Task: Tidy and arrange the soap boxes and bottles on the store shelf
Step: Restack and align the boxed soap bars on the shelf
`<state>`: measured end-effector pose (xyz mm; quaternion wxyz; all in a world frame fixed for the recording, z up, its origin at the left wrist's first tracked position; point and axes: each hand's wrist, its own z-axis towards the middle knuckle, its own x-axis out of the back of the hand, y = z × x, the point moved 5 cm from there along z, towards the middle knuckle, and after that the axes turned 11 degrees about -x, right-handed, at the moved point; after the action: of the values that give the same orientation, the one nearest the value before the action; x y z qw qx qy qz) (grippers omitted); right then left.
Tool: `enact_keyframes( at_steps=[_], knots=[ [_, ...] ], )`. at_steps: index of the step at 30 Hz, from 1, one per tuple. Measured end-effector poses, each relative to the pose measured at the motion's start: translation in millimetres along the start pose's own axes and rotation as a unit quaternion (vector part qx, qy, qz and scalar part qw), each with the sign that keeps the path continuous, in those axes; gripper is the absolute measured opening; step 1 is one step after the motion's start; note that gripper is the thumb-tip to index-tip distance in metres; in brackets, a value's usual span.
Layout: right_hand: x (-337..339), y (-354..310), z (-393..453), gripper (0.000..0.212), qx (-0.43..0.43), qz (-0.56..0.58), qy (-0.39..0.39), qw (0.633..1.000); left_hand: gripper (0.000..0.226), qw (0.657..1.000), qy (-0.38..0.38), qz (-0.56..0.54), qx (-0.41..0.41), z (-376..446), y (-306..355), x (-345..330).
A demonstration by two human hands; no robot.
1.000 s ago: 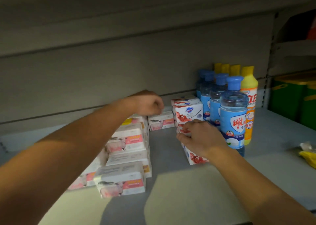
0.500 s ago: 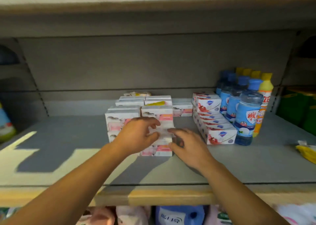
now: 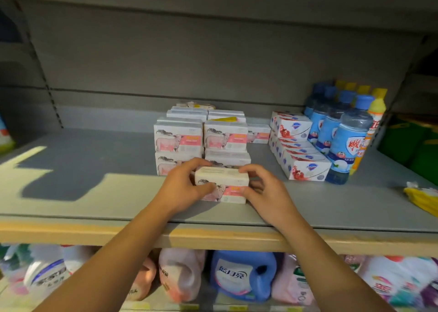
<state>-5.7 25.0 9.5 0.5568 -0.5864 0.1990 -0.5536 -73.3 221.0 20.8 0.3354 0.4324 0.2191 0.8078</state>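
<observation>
The grey shelf (image 3: 94,169) is carrying stacks of pink-and-white soap boxes (image 3: 201,138) in the middle, and red-and-white soap boxes (image 3: 301,160) lying beside blue-capped bottles (image 3: 348,145) on the right. Near the front edge, the left hand (image 3: 182,188) and right hand (image 3: 267,193) are gripping one white soap box (image 3: 222,188) with a pink label, fingers closing on its two ends.
</observation>
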Motion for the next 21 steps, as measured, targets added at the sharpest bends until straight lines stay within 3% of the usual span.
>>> enact_keyframes(
  at_steps=[6,9,12,17,21],
  knots=[
    [15.3,4.0,-0.7,0.031,-0.040,0.102,0.017,0.994,0.035,0.986,-0.012,-0.159,0.036,-1.0,-4.0,-3.8],
    [12.7,3.5,-3.7,0.047,-0.053,0.145,-0.065,0.986,0.016,0.962,-0.011,-0.262,0.076,-2.3,-7.1,-4.8],
    [11.3,1.3,-6.0,0.059,-0.059,0.144,-0.099,0.983,0.021,0.936,0.001,-0.323,0.140,-2.9,-13.0,-4.2],
    [11.3,-0.3,-4.0,0.032,-0.051,0.117,-0.056,0.990,0.031,0.934,-0.016,-0.323,0.153,1.5,-12.2,-5.6],
    [12.9,3.2,-3.6,0.035,-0.055,0.149,-0.062,0.985,0.028,0.930,-0.016,-0.333,0.156,-0.2,-11.8,-7.5]
  ],
)
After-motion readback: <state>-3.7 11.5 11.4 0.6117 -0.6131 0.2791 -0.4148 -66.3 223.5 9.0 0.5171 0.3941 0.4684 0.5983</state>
